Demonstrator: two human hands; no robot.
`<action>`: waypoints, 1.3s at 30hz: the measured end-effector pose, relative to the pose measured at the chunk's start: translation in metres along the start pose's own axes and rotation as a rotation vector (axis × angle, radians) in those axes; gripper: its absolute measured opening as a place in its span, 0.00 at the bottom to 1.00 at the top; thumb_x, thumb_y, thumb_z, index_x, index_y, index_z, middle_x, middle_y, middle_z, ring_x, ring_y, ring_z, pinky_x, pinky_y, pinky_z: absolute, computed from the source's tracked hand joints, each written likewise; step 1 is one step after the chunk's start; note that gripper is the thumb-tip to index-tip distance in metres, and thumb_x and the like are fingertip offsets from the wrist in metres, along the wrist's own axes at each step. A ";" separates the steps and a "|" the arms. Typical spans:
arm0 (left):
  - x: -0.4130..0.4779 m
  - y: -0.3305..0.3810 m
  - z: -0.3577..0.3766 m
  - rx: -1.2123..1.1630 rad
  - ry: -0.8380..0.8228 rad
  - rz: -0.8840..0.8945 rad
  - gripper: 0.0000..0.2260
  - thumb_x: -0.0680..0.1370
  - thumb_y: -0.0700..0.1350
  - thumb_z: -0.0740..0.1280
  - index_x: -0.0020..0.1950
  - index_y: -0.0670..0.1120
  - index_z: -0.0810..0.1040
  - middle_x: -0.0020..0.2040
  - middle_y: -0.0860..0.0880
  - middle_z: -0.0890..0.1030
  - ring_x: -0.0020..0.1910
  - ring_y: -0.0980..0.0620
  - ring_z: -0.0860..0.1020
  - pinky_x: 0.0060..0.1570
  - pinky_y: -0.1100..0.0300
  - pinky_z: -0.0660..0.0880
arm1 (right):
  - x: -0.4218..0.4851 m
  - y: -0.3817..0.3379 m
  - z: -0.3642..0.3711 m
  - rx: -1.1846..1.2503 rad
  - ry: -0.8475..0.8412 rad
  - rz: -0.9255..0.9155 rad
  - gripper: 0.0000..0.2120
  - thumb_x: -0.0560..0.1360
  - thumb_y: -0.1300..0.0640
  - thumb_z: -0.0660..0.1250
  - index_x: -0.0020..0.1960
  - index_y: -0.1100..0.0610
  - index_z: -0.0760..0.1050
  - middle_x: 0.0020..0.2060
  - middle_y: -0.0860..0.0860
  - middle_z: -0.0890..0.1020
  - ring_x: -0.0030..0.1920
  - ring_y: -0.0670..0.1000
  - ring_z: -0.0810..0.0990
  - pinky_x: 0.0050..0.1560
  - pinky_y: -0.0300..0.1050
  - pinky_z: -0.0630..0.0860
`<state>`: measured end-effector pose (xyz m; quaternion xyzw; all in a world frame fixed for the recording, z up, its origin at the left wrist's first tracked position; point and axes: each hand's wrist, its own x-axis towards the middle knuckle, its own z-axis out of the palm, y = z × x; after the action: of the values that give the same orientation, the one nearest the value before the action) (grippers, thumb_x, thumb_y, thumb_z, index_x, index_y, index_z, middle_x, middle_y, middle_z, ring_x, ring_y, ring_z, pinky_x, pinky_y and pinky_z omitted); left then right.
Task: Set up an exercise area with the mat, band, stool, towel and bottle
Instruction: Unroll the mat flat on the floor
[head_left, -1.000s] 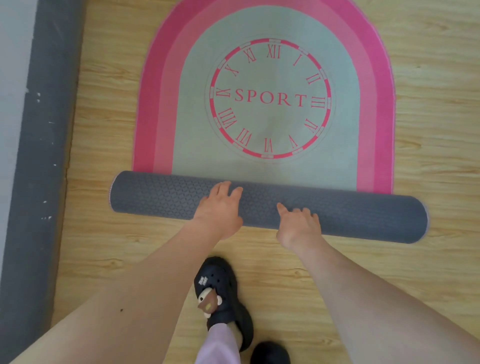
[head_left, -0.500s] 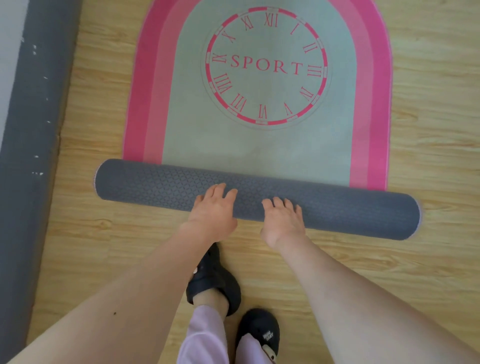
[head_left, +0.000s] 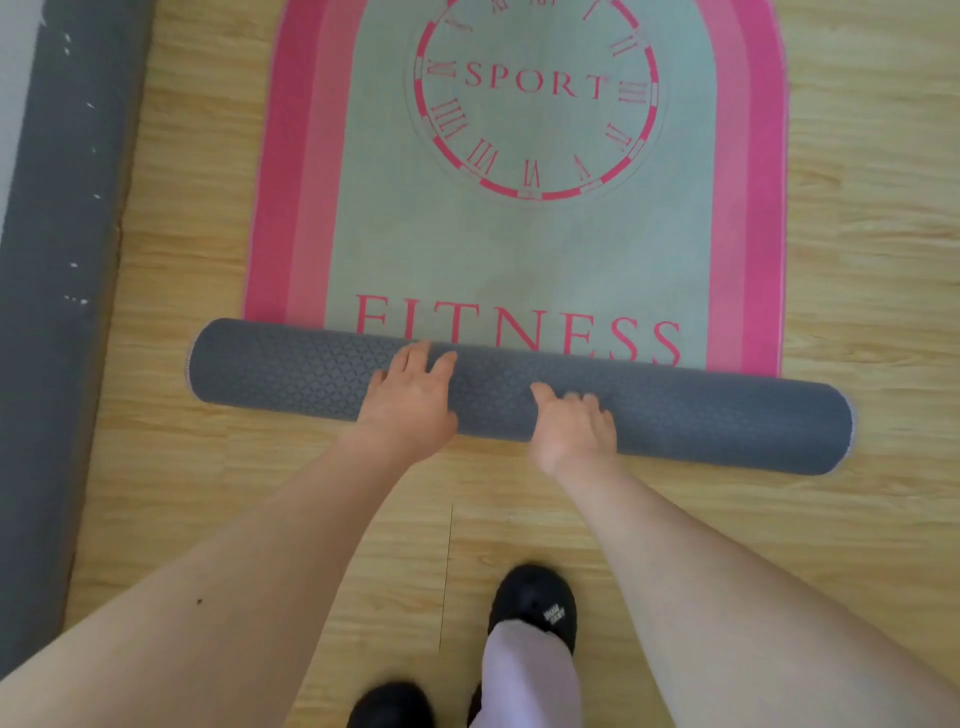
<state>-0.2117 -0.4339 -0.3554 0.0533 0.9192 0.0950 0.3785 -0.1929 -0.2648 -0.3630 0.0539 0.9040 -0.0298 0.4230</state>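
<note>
The mat (head_left: 519, 249) lies partly spread on the wooden floor (head_left: 857, 249), its pink-bordered face stretching away from the person, and the part not yet spread forms a grey roll (head_left: 701, 421) at its near edge. The roll's long axis runs crosswise, left to right, its right end a little nearer the person than its left. The left hand (head_left: 410, 400) and right hand (head_left: 574, 431) rest on top near the middle, side by side, fingers laid fairly flat rather than curled round it. Floor shows between the roll and the shoes (head_left: 532, 597), so I judge it must be drawn straight back toward the feet, the left end slightly more
</note>
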 end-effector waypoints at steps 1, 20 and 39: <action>-0.004 -0.001 0.003 0.004 0.007 0.009 0.32 0.76 0.48 0.63 0.77 0.49 0.52 0.77 0.43 0.50 0.76 0.44 0.48 0.71 0.45 0.54 | -0.004 -0.001 0.004 -0.014 0.053 -0.006 0.27 0.74 0.60 0.62 0.72 0.49 0.63 0.64 0.57 0.70 0.65 0.58 0.66 0.63 0.51 0.65; -0.096 -0.013 0.092 0.125 -0.228 0.021 0.33 0.78 0.48 0.60 0.78 0.47 0.46 0.70 0.41 0.63 0.69 0.41 0.61 0.62 0.47 0.68 | -0.094 0.008 0.095 0.027 -0.094 0.018 0.27 0.74 0.62 0.60 0.72 0.50 0.65 0.63 0.56 0.73 0.64 0.58 0.70 0.58 0.49 0.69; -0.202 0.012 0.214 0.025 -0.226 -0.068 0.38 0.77 0.48 0.61 0.77 0.52 0.38 0.77 0.43 0.49 0.74 0.40 0.53 0.70 0.43 0.55 | -0.170 0.039 0.207 -0.007 -0.153 -0.025 0.39 0.76 0.60 0.60 0.79 0.48 0.42 0.63 0.57 0.77 0.63 0.58 0.74 0.60 0.50 0.71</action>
<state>0.0824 -0.4274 -0.3627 0.0371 0.8730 0.0640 0.4820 0.0775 -0.2594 -0.3653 0.0386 0.8698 -0.0359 0.4906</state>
